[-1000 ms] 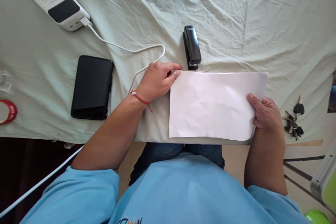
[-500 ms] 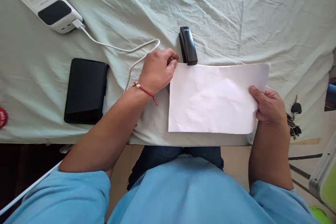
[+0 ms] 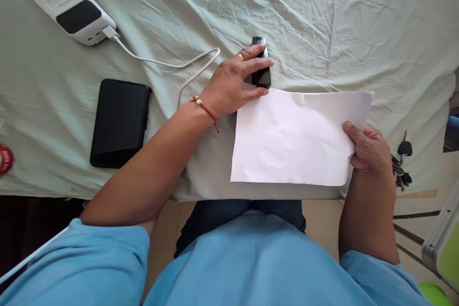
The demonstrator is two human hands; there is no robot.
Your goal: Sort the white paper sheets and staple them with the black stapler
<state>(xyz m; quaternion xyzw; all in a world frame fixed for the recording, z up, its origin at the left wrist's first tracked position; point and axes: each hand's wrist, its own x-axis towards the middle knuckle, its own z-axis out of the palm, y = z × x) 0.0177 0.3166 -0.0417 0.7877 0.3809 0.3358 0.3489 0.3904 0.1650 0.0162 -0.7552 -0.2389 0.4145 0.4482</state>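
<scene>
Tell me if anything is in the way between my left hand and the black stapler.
Nothing visible. The left hand is already on the black stapler, fingers draped over it. The white cable lies left of the hand, and the sheet of paper, held by the right hand, sits just below it.

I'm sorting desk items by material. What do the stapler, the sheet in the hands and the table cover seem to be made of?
The stapler looks like black plastic with a slight gloss on its top, though metal inside cannot be ruled out. The sheet looks like plain white matte paper: thin, with soft dents. The table cover looks like pale green woven cloth, matte and full of creases.
</scene>
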